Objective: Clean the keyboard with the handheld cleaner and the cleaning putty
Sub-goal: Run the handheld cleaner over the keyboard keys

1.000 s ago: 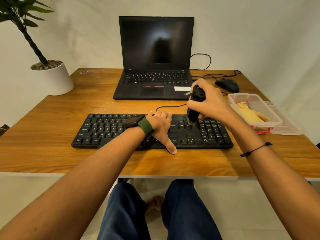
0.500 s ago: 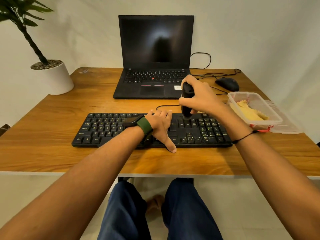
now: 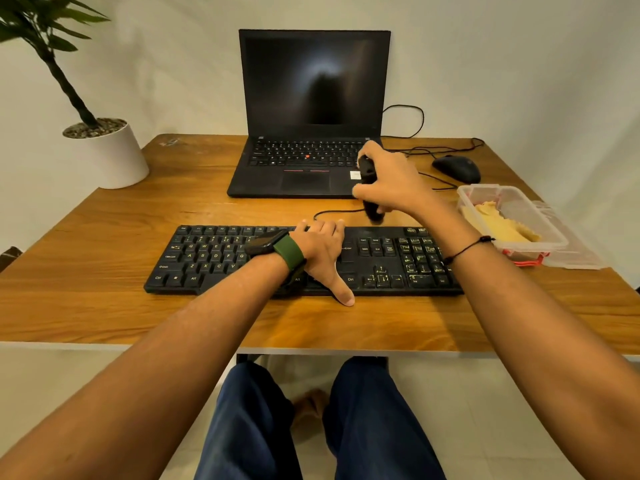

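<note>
A black keyboard (image 3: 214,258) lies across the front of the wooden desk. My left hand (image 3: 323,252) rests on its middle, fingers reaching over the back edge and thumb stretched past the front edge. My right hand (image 3: 391,180) grips the black handheld cleaner (image 3: 369,188) upright, its lower end just behind the keyboard's back edge, above the function row. The yellowish cleaning putty (image 3: 498,225) sits in a clear plastic box (image 3: 519,209) at the right.
A black laptop (image 3: 311,112) stands open behind the keyboard. A black mouse (image 3: 457,168) and cables lie at the back right. The box's lid (image 3: 575,251) lies beside the box. A white plant pot (image 3: 110,154) stands at the back left.
My right hand has carried the cleaner left and away from me, from the number pad area to the keyboard's back edge. My left hand has stayed put.
</note>
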